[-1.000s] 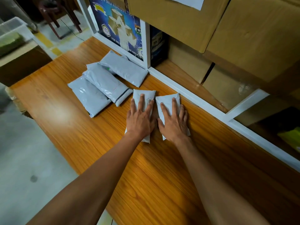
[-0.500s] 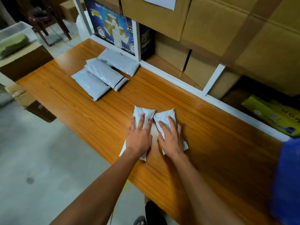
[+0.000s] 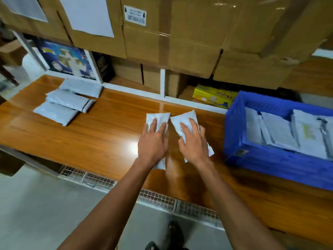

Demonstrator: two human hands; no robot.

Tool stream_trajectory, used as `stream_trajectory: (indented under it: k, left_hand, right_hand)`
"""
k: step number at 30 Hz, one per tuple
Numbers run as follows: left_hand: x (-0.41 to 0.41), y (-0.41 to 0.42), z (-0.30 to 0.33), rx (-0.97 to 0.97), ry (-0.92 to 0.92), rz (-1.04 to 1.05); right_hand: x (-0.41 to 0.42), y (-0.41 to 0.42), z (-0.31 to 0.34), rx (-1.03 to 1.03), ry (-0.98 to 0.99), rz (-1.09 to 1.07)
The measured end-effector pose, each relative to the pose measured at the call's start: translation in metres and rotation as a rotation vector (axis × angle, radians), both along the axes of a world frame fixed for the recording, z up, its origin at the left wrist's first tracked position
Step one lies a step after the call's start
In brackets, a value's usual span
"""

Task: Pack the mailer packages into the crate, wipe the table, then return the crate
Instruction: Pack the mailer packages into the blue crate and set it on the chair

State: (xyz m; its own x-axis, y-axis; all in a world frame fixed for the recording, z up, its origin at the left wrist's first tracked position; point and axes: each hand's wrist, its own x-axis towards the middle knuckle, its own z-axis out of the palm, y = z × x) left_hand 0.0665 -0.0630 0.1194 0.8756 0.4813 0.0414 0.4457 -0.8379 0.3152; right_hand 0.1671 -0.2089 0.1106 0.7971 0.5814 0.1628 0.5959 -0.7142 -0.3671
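Observation:
Two small white mailer packages lie side by side on the wooden table (image 3: 90,141). My left hand (image 3: 153,141) presses flat on the left mailer (image 3: 158,117), fingers spread. My right hand (image 3: 193,141) rests on the right mailer (image 3: 182,120), fingers curled over its edges. A blue crate (image 3: 270,159) stands on the table to the right and holds several white mailers (image 3: 288,134). Three larger grey mailers (image 3: 66,103) lie overlapping at the table's left.
A white shelf frame (image 3: 162,83) runs along the table's back, packed with cardboard boxes (image 3: 180,42), a blue printed box (image 3: 66,60) and a yellow pack (image 3: 214,96). A wire mesh strip (image 3: 156,197) lines the table's front edge. My foot (image 3: 173,231) shows on the grey floor.
Both hands have slid the two small mailers to the right along the table, away from the grey mailers. The view swung right, and the blue crate is now in sight.

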Motion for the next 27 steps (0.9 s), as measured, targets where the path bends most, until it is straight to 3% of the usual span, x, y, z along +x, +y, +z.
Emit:
stream_trajectory:
  k: [6, 11, 21, 27]
  left_hand:
    - [0.07, -0.092, 0.061, -0.033, -0.15, -0.168]
    - [0.137, -0.184, 0.081, -0.094, -0.168, -0.278]
    - [0.298, -0.267, 0.043, 0.016, 0.033, -0.331]
    - [0.354, -0.276, -0.003, 0.005, 0.154, -0.247]
  right_hand:
    - [0.05, -0.09, 0.063, 0.048, -0.069, -0.183]
    - [0.107, -0.183, 0.08, 0.031, -0.074, -0.308]
    - [0.242, -0.264, 0.048, -0.051, 0.159, -0.36]
    - [0.291, -0.265, 0.005, -0.107, 0.109, -0.311]
